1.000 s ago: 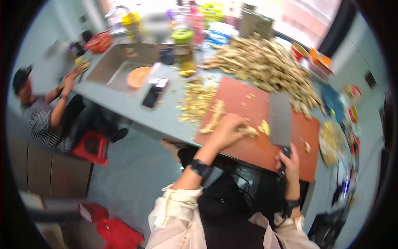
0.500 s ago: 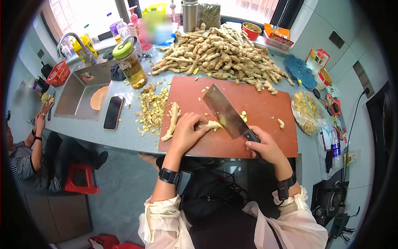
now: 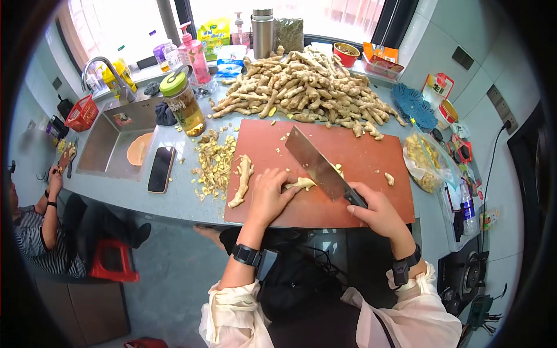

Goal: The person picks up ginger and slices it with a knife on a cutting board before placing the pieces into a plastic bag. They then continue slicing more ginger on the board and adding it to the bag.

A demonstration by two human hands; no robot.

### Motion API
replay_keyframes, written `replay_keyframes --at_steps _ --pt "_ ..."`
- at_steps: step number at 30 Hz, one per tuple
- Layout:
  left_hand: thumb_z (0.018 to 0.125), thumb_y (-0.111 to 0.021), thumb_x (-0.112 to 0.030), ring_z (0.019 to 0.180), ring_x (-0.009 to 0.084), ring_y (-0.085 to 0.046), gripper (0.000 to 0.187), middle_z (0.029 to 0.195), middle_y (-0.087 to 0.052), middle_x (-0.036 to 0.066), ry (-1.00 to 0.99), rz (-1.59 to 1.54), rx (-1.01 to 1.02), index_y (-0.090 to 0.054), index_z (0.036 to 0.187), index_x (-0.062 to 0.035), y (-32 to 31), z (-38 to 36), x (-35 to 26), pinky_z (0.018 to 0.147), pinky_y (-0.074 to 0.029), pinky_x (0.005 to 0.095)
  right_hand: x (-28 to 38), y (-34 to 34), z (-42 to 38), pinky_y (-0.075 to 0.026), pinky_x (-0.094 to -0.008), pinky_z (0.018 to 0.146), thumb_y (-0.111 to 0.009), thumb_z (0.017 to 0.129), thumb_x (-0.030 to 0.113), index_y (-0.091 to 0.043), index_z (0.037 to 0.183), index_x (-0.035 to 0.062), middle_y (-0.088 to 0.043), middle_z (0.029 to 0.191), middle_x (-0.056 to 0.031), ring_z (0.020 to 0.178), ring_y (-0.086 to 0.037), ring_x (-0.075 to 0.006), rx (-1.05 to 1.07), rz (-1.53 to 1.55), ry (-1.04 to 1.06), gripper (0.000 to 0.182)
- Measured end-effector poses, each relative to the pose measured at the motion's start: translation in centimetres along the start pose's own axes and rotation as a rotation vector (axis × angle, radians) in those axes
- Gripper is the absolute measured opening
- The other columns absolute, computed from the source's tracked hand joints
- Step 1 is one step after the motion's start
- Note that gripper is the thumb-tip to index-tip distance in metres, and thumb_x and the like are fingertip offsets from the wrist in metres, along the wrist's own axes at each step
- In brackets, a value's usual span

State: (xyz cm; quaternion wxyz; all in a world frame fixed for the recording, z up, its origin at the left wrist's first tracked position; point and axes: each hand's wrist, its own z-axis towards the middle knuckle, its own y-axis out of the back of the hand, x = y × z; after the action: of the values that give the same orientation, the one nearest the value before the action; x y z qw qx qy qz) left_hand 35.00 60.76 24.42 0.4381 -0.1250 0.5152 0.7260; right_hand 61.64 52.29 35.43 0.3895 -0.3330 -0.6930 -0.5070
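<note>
On the red-brown cutting board, my left hand presses a piece of ginger with its fingers. My right hand is wrapped round the black handle of a cleaver, whose blade slants up to the left, beside the right end of that ginger. Another ginger root lies on the board left of my left hand, and a small piece lies at the right. Sliced ginger is heaped along the board's left edge. A large pile of ginger stands behind the board.
A phone, a green-lidded jar and a sink are to the left. Bags of ginger and a blue plate are at the right. Another person sits at far left, hands at the counter.
The view has shifted slightly, so the board appears lower. The cleaver and my right hand have moved a little relative to the ginger; both hands keep their holds.
</note>
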Motion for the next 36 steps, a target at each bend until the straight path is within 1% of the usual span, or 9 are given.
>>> replay_keyframes --at_steps 5,6,8,14,18,21,23,26,36 --pt "0.084 -0.081 -0.024 0.092 0.0268 -0.06 0.018 0.09 -0.065 0.004 -0.035 -0.016 -0.036 -0.073 0.091 -0.0108 0.0 -0.1 0.2 0.083 -0.044 0.0417 0.5 -0.1 0.0 -0.051 -0.0372 0.066 -0.068 0.093 0.016 -0.055 0.138 0.0083 -0.065 0.08 -0.014 0.068 -0.067 -0.0273 0.018 -0.256 0.123 0.047" --pt "0.084 -0.081 -0.024 0.092 0.0268 -0.06 0.018 0.09 -0.065 0.004 -0.035 -0.018 -0.036 -0.073 0.091 -0.0108 0.0 -0.1 0.2 0.083 -0.044 0.0417 0.8 0.0 0.1 -0.051 -0.0372 0.066 -0.068 0.093 0.016 -0.055 0.138 0.0083 -0.065 0.08 -0.014 0.068 -0.067 -0.0273 0.018 -0.257 0.122 0.047" --pt "0.084 -0.081 -0.024 0.093 0.0267 -0.061 0.018 0.091 -0.065 0.004 -0.037 -0.011 -0.038 -0.072 0.091 -0.0108 -0.1 -0.2 0.2 0.083 -0.044 0.0413 1.5 0.1 0.0 -0.052 -0.0423 0.074 -0.068 0.093 0.017 -0.056 0.136 0.0083 -0.067 0.087 -0.0173 0.081 -0.069 -0.0358 0.062 -0.288 0.037 0.046" --pt "0.084 -0.081 -0.019 0.094 0.0289 -0.061 0.017 0.096 -0.067 0.005 -0.055 0.013 -0.014 -0.073 0.095 -0.0083 0.4 -0.2 -0.4 0.084 -0.046 0.0416 0.7 0.0 0.3 -0.053 -0.0537 0.08 -0.066 0.094 0.017 -0.052 0.136 0.01 -0.07 0.1 -0.0231 0.094 -0.068 -0.0473 0.056 -0.504 0.194 0.045" --pt "0.085 -0.08 -0.018 0.093 0.0295 -0.061 0.016 0.097 -0.067 0.005 -0.074 0.018 -0.027 -0.072 0.093 -0.0076 0.1 -0.1 -0.5 0.083 -0.047 0.042 1.7 -0.6 0.5 -0.053 -0.0515 0.078 -0.064 0.096 0.015 -0.049 0.137 0.0092 -0.069 0.098 -0.0237 0.093 -0.068 -0.0467 0.117 -0.665 0.099 0.044" --pt "0.084 -0.079 -0.021 0.092 0.0286 -0.06 0.015 0.094 -0.064 0.004 -0.115 0.047 -0.063 -0.07 0.089 -0.0094 -0.2 0.0 -0.3 0.078 -0.048 0.043 1.9 -1.1 1.3 -0.052 -0.0558 0.08 -0.064 0.097 0.016 -0.046 0.135 0.0068 -0.069 0.101 -0.0254 0.096 -0.067 -0.0483 0.165 -0.748 0.025 0.043" --pt "0.084 -0.079 -0.02 0.092 0.0286 -0.06 0.015 0.093 -0.064 0.005 -0.14 0.021 -0.06 -0.069 0.089 -0.0088 -0.1 0.1 -0.2 0.078 -0.048 0.043 1.6 -1.7 2.1 -0.053 -0.0576 0.075 -0.061 0.097 0.016 -0.045 0.119 0.0023 -0.069 0.087 -0.0252 0.085 -0.067 -0.0489 0.116 -0.753 0.142 0.03" --pt "0.084 -0.079 -0.02 0.093 0.0284 -0.061 0.016 0.092 -0.063 0.006 -0.138 0.04 -0.044 -0.069 0.089 -0.0086 0.0 0.1 -0.2 0.079 -0.048 0.0429 1.0 -2.7 3.4 -0.053 -0.0568 0.074 -0.061 0.097 0.016 -0.045 0.119 0.0011 -0.068 0.085 -0.0252 0.084 -0.068 -0.0483 0.096 -0.769 0.164 0.03" --pt "0.085 -0.079 -0.019 0.093 0.0287 -0.06 0.015 0.094 -0.063 0.006 -0.117 0.06 -0.067 -0.071 0.092 -0.0085 0.1 -0.4 -0.3 0.081 -0.048 0.0419 0.7 -0.6 0.8 -0.051 -0.0571 0.081 -0.063 0.097 0.018 -0.047 0.119 0.0021 -0.069 0.094 -0.0282 0.094 -0.066 -0.0502 0.124 -0.709 0.061 0.032"
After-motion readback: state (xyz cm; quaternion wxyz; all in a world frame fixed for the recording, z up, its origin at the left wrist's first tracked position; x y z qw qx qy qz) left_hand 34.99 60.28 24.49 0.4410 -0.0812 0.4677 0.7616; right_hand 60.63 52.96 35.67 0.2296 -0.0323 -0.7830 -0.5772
